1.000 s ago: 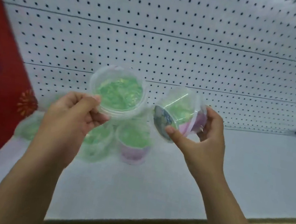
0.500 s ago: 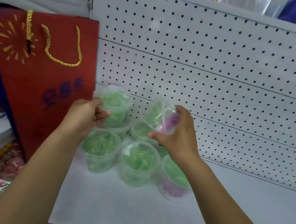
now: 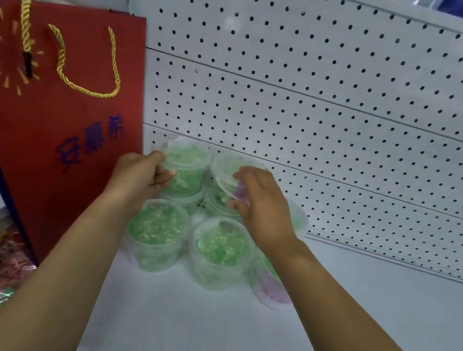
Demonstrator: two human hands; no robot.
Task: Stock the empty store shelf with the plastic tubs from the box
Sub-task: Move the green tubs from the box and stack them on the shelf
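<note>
White pegboard shelf point(image 3: 322, 324), left hand point(image 3: 137, 176) gripping far-left tub point(image 3: 187, 168), right hand point(image 3: 262, 201) gripping neighbouring tub point(image 3: 225, 168), red gift bag point(image 3: 51, 124) left.

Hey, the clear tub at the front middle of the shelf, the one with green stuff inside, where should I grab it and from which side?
Grip the front middle tub around its side wall just under the lid rim, coming from the front. It stands upright with its lid on, the open shelf lies in front of it, and neighbouring tubs crowd it left, right and behind. The rim's lip should keep fingers from slipping upward.
</note>
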